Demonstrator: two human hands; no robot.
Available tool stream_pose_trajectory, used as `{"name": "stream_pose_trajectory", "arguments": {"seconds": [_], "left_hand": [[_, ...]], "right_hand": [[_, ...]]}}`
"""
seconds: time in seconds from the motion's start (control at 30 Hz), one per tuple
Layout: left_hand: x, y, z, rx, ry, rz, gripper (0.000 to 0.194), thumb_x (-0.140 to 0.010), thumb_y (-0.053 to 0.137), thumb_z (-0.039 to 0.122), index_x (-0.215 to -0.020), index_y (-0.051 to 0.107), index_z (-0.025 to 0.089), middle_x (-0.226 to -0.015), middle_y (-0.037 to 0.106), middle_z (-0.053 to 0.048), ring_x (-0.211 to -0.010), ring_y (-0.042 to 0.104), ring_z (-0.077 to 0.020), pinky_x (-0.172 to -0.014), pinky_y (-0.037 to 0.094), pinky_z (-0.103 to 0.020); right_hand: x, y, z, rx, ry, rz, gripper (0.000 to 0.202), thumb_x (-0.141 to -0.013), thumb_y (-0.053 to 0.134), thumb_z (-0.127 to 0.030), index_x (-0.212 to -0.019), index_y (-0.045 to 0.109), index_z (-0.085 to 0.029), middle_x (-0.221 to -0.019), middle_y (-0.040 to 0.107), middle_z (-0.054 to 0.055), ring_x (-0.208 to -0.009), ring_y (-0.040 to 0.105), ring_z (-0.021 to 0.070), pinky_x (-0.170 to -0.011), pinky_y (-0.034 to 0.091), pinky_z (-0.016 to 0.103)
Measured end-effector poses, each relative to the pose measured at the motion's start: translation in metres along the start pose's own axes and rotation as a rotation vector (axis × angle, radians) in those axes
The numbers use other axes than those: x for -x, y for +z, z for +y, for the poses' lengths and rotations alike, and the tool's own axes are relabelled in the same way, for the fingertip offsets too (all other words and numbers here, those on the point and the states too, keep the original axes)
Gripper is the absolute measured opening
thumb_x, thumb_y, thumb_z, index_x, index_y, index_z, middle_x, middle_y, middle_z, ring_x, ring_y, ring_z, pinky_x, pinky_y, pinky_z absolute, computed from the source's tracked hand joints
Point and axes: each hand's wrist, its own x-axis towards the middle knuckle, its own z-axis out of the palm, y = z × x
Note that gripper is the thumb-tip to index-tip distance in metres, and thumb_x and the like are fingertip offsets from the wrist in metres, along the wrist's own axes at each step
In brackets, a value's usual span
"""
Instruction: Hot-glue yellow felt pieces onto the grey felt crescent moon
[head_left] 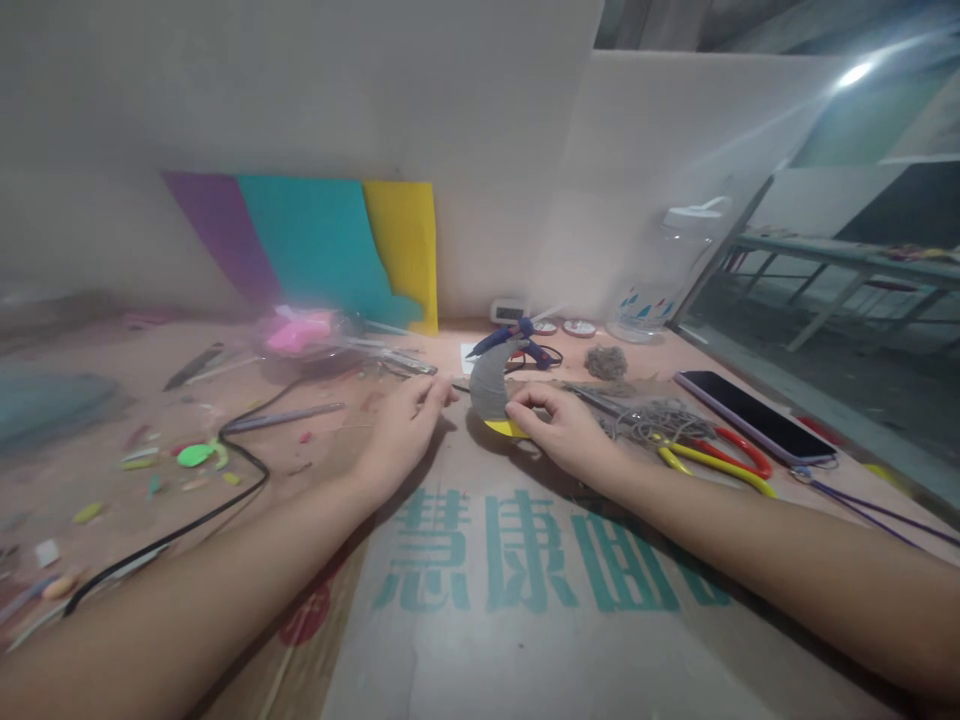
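A curved grey piece (490, 383) with a yellow lower end (504, 428) stands upright over the middle of the table. My right hand (559, 425) pinches its lower right edge between thumb and fingers. To the left of the piece is my left hand (411, 425), its fingers bent and drawn close together, apart from the grey piece. Whether anything small is between those fingertips cannot be made out. Just behind the grey piece lies a dark blue glue gun (529, 340).
Pliers with red and yellow handles (712, 460) lie right of my right hand, beside tangled grey wire (660, 420) and a phone (754, 415). A clear bottle (660, 275) stands behind. A black cable (255, 475) and clay scraps (196, 455) lie left.
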Motion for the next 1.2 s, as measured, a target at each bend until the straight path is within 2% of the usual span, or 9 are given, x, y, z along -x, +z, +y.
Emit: {"name": "stream_pose_trajectory", "arguments": {"seconds": [0.1,0.2,0.4,0.53,0.67,0.87,1.0,1.1,1.2], "left_hand": [[-0.001,0.003,-0.007,0.034,0.052,-0.030,0.028,-0.093,0.048,0.038,-0.091,0.069,0.020,-0.098,0.071,-0.005,-0.098,0.063,-0.0217,-0.086,0.046,-0.031],[-0.001,0.002,-0.005,0.049,0.029,-0.028,0.022,-0.090,0.054,0.034,-0.092,0.071,0.021,-0.100,0.073,-0.004,-0.099,0.064,-0.0217,-0.085,0.047,-0.031],[0.002,-0.002,0.011,0.047,-0.122,0.007,0.014,-0.083,0.064,0.032,-0.082,0.069,0.018,-0.085,0.072,-0.003,-0.079,0.065,-0.0188,-0.073,0.048,-0.030],[0.003,0.000,0.010,0.080,-0.132,0.029,0.018,-0.080,0.067,0.035,-0.076,0.062,0.018,-0.077,0.068,-0.001,-0.070,0.063,-0.0170,-0.062,0.046,-0.027],[0.002,0.000,0.008,0.088,-0.121,0.055,0.022,-0.077,0.070,0.036,-0.070,0.058,0.018,-0.071,0.065,0.000,-0.067,0.061,-0.0163,-0.059,0.045,-0.025],[0.003,-0.005,0.013,0.040,-0.031,0.006,0.027,-0.088,0.055,0.041,-0.078,0.069,0.020,-0.085,0.071,-0.005,-0.088,0.065,-0.0233,-0.074,0.050,-0.032],[0.004,-0.002,0.004,0.106,-0.033,-0.016,0.043,-0.095,0.040,0.048,-0.076,0.064,0.019,-0.082,0.068,-0.006,-0.080,0.066,-0.0218,-0.070,0.051,-0.032],[0.002,0.004,-0.006,0.114,0.020,-0.019,0.032,-0.093,0.046,0.045,-0.085,0.064,0.019,-0.088,0.068,-0.005,-0.084,0.065,-0.0202,-0.075,0.050,-0.032],[0.000,0.009,-0.011,0.114,0.049,-0.083,0.026,-0.088,0.055,0.042,-0.097,0.065,0.020,-0.099,0.070,-0.005,-0.092,0.064,-0.0203,-0.081,0.049,-0.031]], "right_hand": [[0.000,0.000,-0.001,-0.001,0.002,0.007,0.017,-0.086,0.055,-0.027,-0.072,0.061,-0.019,-0.075,0.064,0.000,-0.073,0.058,0.0149,-0.069,0.043,0.025],[0.000,-0.001,-0.001,0.007,-0.005,0.006,0.018,-0.086,0.055,-0.027,-0.071,0.060,-0.019,-0.075,0.064,0.000,-0.073,0.058,0.0151,-0.069,0.044,0.026],[-0.001,-0.001,-0.002,0.020,0.002,0.007,0.018,-0.085,0.055,-0.027,-0.070,0.060,-0.019,-0.074,0.064,0.001,-0.072,0.058,0.0151,-0.068,0.044,0.026],[-0.001,0.000,-0.002,0.014,-0.001,0.009,0.018,-0.085,0.055,-0.027,-0.070,0.060,-0.019,-0.074,0.064,0.000,-0.072,0.058,0.0150,-0.068,0.044,0.025],[-0.001,-0.001,-0.002,0.003,0.001,0.006,0.018,-0.085,0.054,-0.027,-0.070,0.059,-0.019,-0.074,0.064,0.000,-0.072,0.058,0.0149,-0.067,0.044,0.025],[0.000,0.000,-0.001,0.003,0.002,0.015,0.019,-0.086,0.055,-0.029,-0.071,0.060,-0.019,-0.074,0.064,0.000,-0.072,0.057,0.0147,-0.068,0.043,0.025],[0.000,0.000,-0.001,0.005,-0.010,0.017,0.018,-0.086,0.055,-0.028,-0.072,0.060,-0.019,-0.075,0.064,0.000,-0.073,0.057,0.0148,-0.069,0.043,0.025],[0.000,-0.001,-0.001,-0.002,-0.019,0.002,0.018,-0.087,0.055,-0.027,-0.071,0.059,-0.019,-0.075,0.063,0.000,-0.073,0.057,0.0149,-0.070,0.043,0.026],[0.000,-0.001,-0.002,0.002,-0.053,-0.017,0.019,-0.088,0.053,-0.026,-0.071,0.059,-0.019,-0.076,0.062,0.001,-0.075,0.057,0.0149,-0.072,0.043,0.027]]}}
